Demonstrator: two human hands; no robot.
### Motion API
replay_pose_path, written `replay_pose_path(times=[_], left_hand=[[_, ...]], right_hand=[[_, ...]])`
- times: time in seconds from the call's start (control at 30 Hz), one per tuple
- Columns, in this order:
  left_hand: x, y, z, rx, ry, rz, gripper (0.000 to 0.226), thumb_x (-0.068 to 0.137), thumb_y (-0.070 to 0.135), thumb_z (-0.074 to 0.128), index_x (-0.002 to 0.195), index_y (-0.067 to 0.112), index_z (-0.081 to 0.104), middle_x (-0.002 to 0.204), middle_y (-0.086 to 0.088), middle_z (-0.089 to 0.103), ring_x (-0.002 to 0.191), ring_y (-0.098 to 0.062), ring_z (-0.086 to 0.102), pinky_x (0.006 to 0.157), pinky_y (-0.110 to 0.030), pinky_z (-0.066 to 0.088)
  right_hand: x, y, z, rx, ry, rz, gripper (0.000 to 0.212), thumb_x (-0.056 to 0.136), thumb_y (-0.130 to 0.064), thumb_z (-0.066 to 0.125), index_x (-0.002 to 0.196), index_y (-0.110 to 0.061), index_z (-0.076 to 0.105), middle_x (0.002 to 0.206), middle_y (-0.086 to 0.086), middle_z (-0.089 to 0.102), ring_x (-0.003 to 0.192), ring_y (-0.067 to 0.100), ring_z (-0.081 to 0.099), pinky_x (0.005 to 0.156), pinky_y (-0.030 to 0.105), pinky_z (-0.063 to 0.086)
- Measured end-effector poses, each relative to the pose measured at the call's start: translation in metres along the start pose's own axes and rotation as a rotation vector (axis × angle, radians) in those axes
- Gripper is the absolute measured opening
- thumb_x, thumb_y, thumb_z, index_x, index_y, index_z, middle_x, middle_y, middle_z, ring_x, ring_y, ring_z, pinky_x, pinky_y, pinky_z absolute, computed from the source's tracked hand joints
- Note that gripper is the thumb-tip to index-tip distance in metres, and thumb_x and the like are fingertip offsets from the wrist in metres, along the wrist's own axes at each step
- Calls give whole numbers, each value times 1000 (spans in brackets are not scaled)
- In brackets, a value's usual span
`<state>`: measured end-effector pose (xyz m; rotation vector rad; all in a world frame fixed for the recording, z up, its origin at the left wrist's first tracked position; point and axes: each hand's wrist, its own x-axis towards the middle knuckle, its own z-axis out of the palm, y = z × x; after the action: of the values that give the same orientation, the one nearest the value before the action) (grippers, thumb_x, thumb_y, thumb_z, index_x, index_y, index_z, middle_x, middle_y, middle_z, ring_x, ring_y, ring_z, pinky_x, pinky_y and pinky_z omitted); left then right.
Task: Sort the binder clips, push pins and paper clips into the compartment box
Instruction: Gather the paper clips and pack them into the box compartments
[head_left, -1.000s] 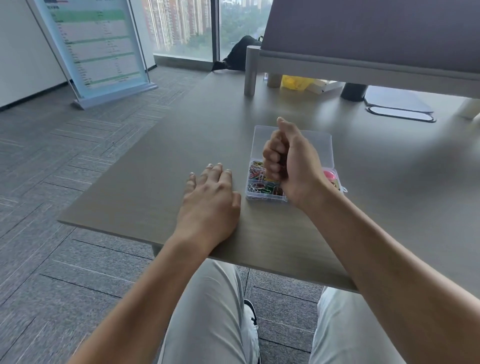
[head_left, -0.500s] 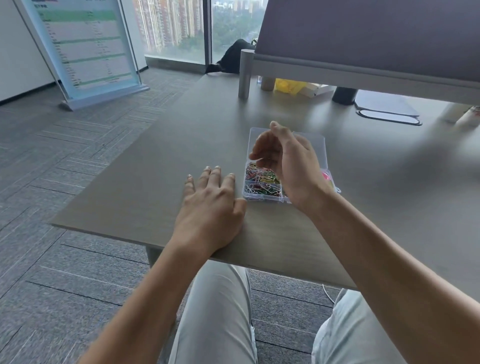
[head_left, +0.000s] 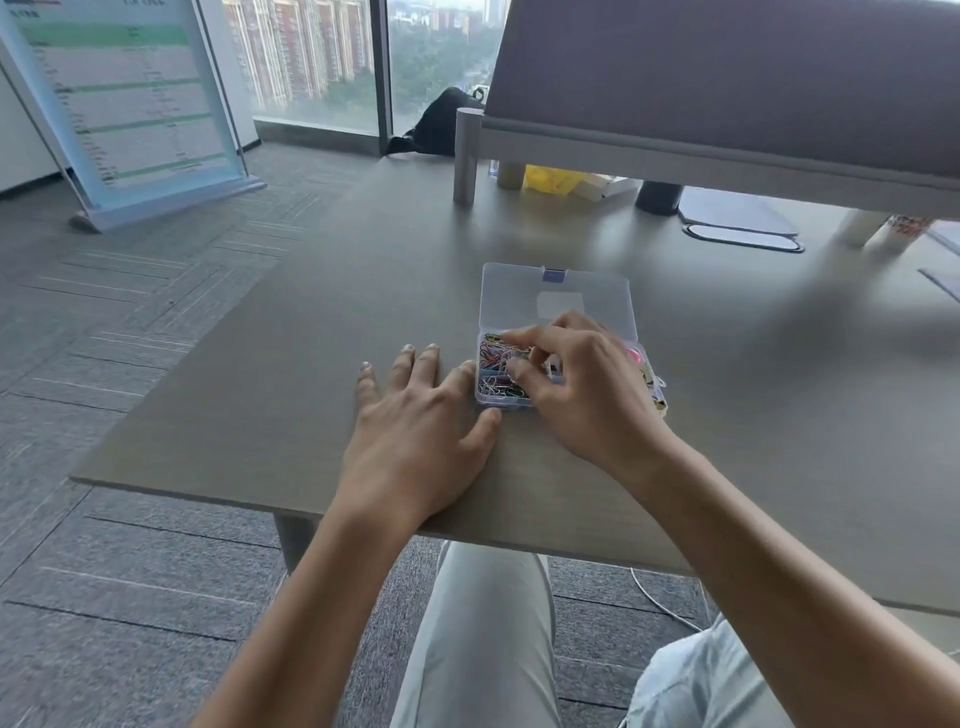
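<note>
Head view shows the box (head_left: 558, 299) on the desk (head_left: 311, 338), lid folded open away from the person. Left hand (head_left: 415, 436) lies flat with straight fingers, thumb just touching the box's near corner. Right hand (head_left: 587, 384) hovers over the paper clips (head_left: 493, 364), fingers curled; whether they pinch a clip I cannot tell. Something pink (head_left: 634, 356) shows past the knuckles. Likely risks: tangled clips could lift out as a clump and spill, or the light box could slide or tip, since the left hand barely braces it.
</note>
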<state>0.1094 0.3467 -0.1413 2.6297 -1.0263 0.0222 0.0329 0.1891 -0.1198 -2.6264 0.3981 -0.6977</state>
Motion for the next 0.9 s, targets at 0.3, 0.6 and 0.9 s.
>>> replay_pose_path(times=[0.3, 0.6, 0.9], left_hand=[[1, -1, 1, 7, 8, -6, 69, 96, 64, 32, 157, 34, 21, 167, -3, 19, 155, -22, 7, 124, -55, 4], [1, -2, 2, 34, -21, 56, 64, 99, 62, 25, 154, 52, -6, 168, -4, 14, 156, -29, 3, 122, -59, 2], [3, -2, 4, 71, -14, 72, 63, 99, 59, 25, 154, 52, -5, 167, -7, 12, 155, -33, 3, 121, -62, 1]], right_hand=[[2, 8, -2, -86, -26, -51, 28, 96, -25, 63, 119, -33, 77, 95, -5, 59, 104, 16, 55, 75, 29, 37], [-3, 27, -6, -50, 94, 21, 23, 97, -20, 60, 112, -26, 77, 93, -9, 55, 98, 17, 56, 78, 28, 40], [-7, 21, -3, -37, 87, -17, 30, 91, -23, 58, 110, -28, 80, 89, -8, 55, 97, 18, 55, 90, 44, 49]])
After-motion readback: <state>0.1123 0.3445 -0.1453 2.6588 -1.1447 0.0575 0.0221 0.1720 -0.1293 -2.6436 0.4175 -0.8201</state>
